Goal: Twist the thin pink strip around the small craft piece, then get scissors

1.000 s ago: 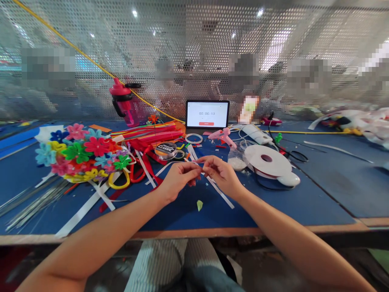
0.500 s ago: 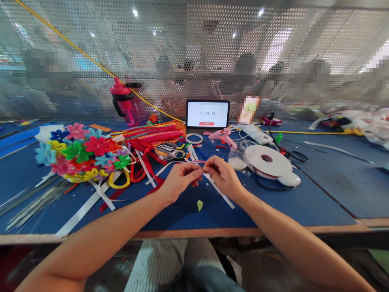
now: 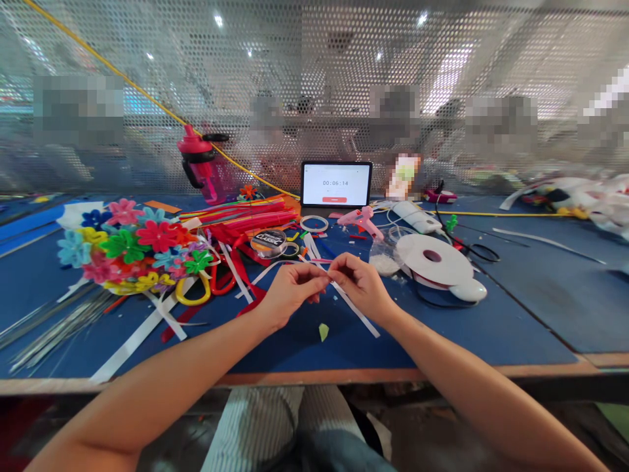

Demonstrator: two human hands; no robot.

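Above the middle of the blue table, my left hand (image 3: 298, 288) and my right hand (image 3: 361, 283) meet with their fingertips pinched together. Whatever they pinch is too small or too hidden to make out. A thin pink strip (image 3: 322, 261) shows just behind the fingertips; whether it is held I cannot tell. Under the hands lies a white ribbon strip (image 3: 361, 314), slanting toward the front. Nearer the edge sits a small pale green scrap (image 3: 323, 332). A pink glue gun (image 3: 362, 223) lies beyond my right hand.
To the left is a bunch of colourful fuzzy flowers (image 3: 132, 242), with yellow-handled scissors (image 3: 193, 292) and thin metal wires (image 3: 63, 328). Red and pink pipe cleaners (image 3: 246, 215) lie behind. On the right is a white ribbon spool (image 3: 410, 255). A tablet (image 3: 336, 185) and pink bottle (image 3: 204, 167) stand behind.
Both hands stay almost still, fingertips together. The tablet's timer has gone from 00:06:13 to 00:06:14.
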